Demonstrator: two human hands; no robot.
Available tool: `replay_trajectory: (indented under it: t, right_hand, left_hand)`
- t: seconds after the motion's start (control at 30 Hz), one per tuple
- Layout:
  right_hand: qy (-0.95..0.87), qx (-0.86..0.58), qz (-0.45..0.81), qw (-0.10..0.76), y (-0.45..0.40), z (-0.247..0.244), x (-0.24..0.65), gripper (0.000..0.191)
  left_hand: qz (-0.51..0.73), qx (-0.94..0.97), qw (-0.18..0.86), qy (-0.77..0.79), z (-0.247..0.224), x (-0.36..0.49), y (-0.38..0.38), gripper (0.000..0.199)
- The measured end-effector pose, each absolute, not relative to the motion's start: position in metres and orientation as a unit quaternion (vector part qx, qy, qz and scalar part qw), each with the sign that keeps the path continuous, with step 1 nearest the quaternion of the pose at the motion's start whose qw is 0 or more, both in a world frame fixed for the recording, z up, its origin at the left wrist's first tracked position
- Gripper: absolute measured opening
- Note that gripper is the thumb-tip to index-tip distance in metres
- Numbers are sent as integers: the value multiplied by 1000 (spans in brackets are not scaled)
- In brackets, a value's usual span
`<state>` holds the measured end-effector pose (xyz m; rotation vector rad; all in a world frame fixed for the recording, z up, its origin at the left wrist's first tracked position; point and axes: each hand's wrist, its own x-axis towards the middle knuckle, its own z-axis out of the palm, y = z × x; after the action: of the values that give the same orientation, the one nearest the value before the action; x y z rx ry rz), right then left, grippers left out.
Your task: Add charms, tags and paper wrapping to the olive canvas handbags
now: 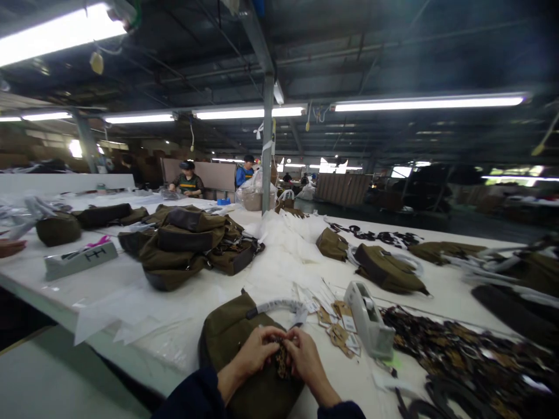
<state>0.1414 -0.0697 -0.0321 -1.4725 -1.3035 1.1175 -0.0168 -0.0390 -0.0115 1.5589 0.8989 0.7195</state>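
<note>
An olive bag (227, 326) with a wrapped handle (279, 305) lies at the table's front edge. Over it, my left hand (257, 352) and my right hand (303, 358) meet, fingers pinched on a small brown patterned piece (280, 359). How that piece joins the bag is hidden by my fingers. Brown paper tags (340, 329) with white labels lie just right of the bag, beside a grey tape dispenser (369, 320).
Piled olive bags (187, 241) stand back left, near another dispenser (81, 260). Dark straps and fittings (471, 361) are heaped at right. More bags (386, 267) lie behind them. A person's hand (12, 247) shows at far left; a post (267, 151) rises mid-table.
</note>
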Motion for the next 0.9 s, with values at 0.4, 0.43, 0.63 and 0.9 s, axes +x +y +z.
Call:
replay_trajectory:
  t: [0.4,0.43,0.63,0.9]
  right_hand:
    - [-523,-564,447,456,-82,-32,143,26]
    - [-528,-569,442,449,-83,-31,143,23]
    - [-570,-605,382,404,-82,-30,143,7]
    - [-644,-609,300,353,-80,-26,148,5]
  left_hand:
    - [325,613,580,426,-18,-15,-35,21]
    - [325,612,584,423,-17,-16,-35,21]
    - [313,612,600,409,-17,-20,-34,21]
    - [309,614,605,401,-16,-21,-33,21]
